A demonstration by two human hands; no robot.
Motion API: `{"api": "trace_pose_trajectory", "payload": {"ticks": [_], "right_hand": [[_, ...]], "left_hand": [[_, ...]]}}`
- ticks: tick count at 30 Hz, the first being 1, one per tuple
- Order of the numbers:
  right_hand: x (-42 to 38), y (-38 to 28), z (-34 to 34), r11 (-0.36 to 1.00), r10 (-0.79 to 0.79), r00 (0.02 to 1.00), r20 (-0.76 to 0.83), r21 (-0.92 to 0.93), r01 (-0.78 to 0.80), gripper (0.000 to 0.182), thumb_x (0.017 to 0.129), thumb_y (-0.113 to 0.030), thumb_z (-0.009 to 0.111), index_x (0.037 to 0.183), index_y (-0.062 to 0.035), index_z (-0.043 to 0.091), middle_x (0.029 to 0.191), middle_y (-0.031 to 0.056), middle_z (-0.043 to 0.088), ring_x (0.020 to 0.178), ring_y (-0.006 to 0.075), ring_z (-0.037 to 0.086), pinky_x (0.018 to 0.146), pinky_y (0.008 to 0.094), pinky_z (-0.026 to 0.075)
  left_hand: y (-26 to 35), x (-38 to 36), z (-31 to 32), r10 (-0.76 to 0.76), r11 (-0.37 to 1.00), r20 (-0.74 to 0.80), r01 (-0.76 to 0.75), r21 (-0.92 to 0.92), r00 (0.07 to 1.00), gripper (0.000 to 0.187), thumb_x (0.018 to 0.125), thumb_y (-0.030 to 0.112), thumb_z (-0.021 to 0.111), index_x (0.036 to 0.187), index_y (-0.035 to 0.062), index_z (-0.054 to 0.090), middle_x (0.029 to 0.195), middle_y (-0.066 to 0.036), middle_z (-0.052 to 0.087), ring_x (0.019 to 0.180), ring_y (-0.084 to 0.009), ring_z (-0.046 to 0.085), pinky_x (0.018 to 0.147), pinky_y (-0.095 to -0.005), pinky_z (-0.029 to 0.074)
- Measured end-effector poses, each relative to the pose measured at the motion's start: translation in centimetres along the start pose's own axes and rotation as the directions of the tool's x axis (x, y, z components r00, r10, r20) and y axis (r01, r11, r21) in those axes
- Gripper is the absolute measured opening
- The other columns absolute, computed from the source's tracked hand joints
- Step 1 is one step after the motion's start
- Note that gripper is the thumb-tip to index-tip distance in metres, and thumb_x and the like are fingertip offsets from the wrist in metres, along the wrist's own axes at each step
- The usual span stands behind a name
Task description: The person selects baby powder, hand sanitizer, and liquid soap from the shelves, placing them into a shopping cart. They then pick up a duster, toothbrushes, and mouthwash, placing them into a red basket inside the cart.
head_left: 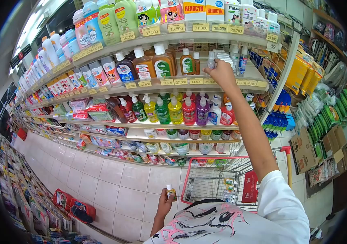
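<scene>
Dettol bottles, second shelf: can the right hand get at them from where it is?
Probably yes. The right hand is raised at that same shelf, fingers on a small bottle; the Dettol bottles stand just beside it at the open shelf front.

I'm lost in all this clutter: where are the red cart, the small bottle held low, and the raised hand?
red cart [218,159]: head view, top rim.
small bottle [170,191]: head view, body.
right hand [221,73]: head view, back of hand.

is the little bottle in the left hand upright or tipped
Upright. The small bottle sits in the left hand with its white cap pointing up, held low beside the red cart.
</scene>
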State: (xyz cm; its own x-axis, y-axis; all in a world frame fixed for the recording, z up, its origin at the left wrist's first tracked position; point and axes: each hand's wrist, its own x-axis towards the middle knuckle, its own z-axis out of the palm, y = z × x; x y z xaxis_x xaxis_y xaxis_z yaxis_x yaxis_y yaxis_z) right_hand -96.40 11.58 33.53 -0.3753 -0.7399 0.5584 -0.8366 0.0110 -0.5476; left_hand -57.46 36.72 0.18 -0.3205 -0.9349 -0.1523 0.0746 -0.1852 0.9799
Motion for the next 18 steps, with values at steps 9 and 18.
{"api": "trace_pose_trajectory", "payload": {"ticks": [9,18], "right_hand": [[-3.0,-6.1,-3.1,0.979,-0.172,0.983,-0.07,0.104,0.178,0.034,0.082,-0.023,0.065,0.106,0.0003,0.063,0.083,0.0222,0.067,0.082,0.037,0.066,0.076,0.0442,0.052],[6.0,-7.0,0.8,0.58,-0.462,0.817,0.343,-0.58,0.572,0.019,0.076,-0.01,0.062,0.093,-0.0014,0.067,0.095,0.0189,0.068,0.089,0.0369,0.065,0.085,0.0427,0.051]], "left_hand": [[-1.6,0.2,1.7,-0.011,1.0,0.049,0.012,-0.022,0.999,0.019,0.096,0.018,0.055,0.103,0.0021,0.048,0.09,-0.005,0.055,0.082,-0.0102,0.054,0.071,-0.0252,0.048],[-2.4,0.2,1.9,-0.005,0.99,0.012,0.003,0.144,1.0,0.026,0.095,0.023,0.057,0.105,0.0,0.048,0.086,-0.009,0.06,0.078,-0.0131,0.058,0.071,-0.0281,0.048]]}}
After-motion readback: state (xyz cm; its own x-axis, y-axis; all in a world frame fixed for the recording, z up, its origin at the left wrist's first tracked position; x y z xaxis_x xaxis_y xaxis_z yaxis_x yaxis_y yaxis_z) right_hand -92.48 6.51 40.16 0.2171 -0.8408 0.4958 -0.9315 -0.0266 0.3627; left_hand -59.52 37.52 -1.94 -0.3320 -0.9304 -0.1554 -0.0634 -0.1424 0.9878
